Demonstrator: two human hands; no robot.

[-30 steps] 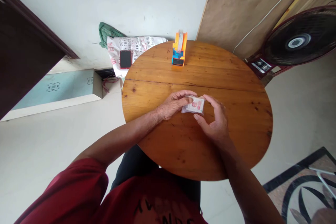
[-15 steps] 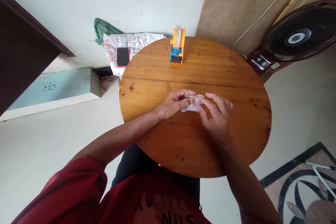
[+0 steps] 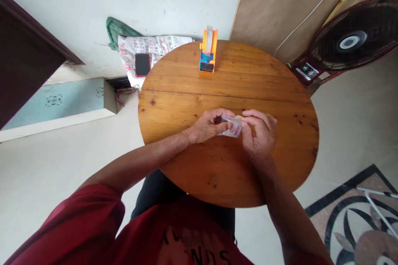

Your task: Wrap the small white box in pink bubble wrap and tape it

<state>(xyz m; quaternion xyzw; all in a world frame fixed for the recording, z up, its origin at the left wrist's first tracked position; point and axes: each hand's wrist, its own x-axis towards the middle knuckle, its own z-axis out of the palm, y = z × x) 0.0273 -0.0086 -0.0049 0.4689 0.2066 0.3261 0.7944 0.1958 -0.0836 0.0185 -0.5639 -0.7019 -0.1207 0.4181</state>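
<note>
Both my hands meet over the middle of a round wooden table (image 3: pixel 186 103). Between them is a small clear plastic packet (image 3: pixel 231 127) with red print. My left hand (image 3: pixel 207 126) is curled around the packet's left end, fingers closed on it. My right hand (image 3: pixel 260 135) pinches its right end between thumb and forefinger. The packet looks folded or bunched, and fingers hide part of it. An orange and blue tape dispenser (image 3: pixel 207 51) stands upright at the far edge of the table, well away from both hands.
A printed white sack (image 3: pixel 161 45) with a dark phone (image 3: pixel 142 64) on it lies on the floor beyond the table's far left, with a green bag (image 3: pixel 116 30) behind. A floor fan (image 3: pixel 354 43) stands at the right. A wooden board leans on the wall.
The packet was held flat with its red label showing; both hands have since closed in and folded it smaller. The view has shifted slightly.
</note>
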